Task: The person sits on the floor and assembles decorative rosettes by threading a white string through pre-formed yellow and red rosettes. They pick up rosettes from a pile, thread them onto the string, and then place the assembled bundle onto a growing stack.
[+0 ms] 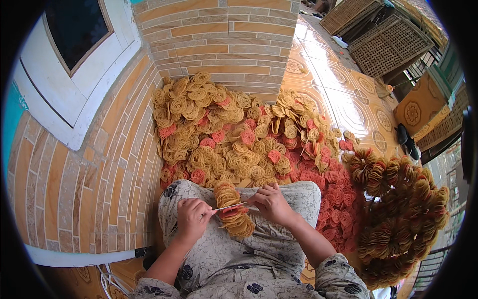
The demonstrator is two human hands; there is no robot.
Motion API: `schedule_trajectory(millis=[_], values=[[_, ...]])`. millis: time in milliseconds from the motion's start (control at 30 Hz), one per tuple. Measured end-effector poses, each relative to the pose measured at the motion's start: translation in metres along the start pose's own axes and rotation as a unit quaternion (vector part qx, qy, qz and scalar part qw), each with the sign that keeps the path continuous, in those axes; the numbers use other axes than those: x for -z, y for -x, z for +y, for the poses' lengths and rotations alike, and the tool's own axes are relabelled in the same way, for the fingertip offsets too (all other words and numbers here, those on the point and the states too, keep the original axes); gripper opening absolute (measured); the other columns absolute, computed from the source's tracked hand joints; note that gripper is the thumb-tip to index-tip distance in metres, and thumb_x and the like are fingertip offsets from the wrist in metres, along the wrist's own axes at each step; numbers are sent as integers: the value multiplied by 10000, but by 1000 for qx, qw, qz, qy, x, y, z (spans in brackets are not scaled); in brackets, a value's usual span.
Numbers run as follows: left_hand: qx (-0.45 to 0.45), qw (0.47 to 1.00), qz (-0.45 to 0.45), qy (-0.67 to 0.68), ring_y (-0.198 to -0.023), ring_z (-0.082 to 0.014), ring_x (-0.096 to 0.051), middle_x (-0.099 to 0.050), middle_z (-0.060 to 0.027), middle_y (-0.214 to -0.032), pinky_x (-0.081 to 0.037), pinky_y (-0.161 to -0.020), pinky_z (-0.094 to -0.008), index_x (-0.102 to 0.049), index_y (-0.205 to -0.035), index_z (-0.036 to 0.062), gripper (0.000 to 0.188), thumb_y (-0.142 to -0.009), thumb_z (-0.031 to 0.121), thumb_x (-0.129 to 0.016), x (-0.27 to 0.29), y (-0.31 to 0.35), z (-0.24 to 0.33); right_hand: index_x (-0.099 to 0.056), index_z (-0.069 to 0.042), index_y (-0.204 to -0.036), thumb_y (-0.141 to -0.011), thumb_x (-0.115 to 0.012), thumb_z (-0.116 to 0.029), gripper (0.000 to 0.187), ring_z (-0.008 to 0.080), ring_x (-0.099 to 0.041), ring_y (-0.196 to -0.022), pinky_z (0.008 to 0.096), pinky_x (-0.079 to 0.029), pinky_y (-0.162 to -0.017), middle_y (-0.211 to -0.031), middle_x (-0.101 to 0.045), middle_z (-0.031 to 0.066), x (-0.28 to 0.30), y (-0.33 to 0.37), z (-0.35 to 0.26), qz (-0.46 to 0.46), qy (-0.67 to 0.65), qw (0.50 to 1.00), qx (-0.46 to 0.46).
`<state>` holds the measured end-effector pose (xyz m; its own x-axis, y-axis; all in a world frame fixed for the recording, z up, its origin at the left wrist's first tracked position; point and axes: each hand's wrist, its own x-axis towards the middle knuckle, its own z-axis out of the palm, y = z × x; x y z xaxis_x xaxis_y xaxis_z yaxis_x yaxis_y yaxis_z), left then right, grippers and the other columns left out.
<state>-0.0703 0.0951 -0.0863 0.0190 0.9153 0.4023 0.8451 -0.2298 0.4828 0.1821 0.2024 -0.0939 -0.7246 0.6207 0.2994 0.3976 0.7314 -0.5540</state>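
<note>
Across my lap lies a bundle of tan woven rosettes [228, 194], stacked face to face, with a few coral-pink ones in its middle. A thin pale strip [230, 206] stretches taut over this bundle. My left hand [194, 217] pinches the strip's left end, fingers closed, just left of the stack. On the other side my right hand [272, 203] is closed in a pinch on the strip's right end, its wrist over my right thigh. Whether the strip is a tie or a thin stick, I cannot tell.
A heap of loose tan rosettes [199, 112] covers the floor against the tiled wall [214, 40]. Pink rosettes [338, 207] lie beside my right knee. Farther right are several tied bundles [398, 214] of rosettes. Woven racks [391, 45] and a tiled block [423, 107] stand beyond.
</note>
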Motion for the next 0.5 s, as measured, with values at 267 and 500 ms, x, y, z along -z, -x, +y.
schedule_trajectory(millis=[267, 500], values=[[37, 970, -71, 230, -860, -222, -648, -665, -65, -848, -497, -766, -374, -511, -778, 59, 237, -766, 18, -744, 15, -8, -6, -675, -90, -864, -807, -668, -95, 58, 232, -589, -848, 351, -382, -817, -838, -641, 48, 7, 4, 7, 19, -66, 993, -95], [123, 942, -190, 246, -777, -194, -679, -676, -86, -821, -518, -679, -309, -587, -897, -2, 203, -829, 120, -734, 12, -51, 25, -675, -98, -883, -787, -703, -120, 103, 214, -560, -838, 331, -362, -789, -836, -623, 28, 28, -31, -49, 31, -71, 997, 14]])
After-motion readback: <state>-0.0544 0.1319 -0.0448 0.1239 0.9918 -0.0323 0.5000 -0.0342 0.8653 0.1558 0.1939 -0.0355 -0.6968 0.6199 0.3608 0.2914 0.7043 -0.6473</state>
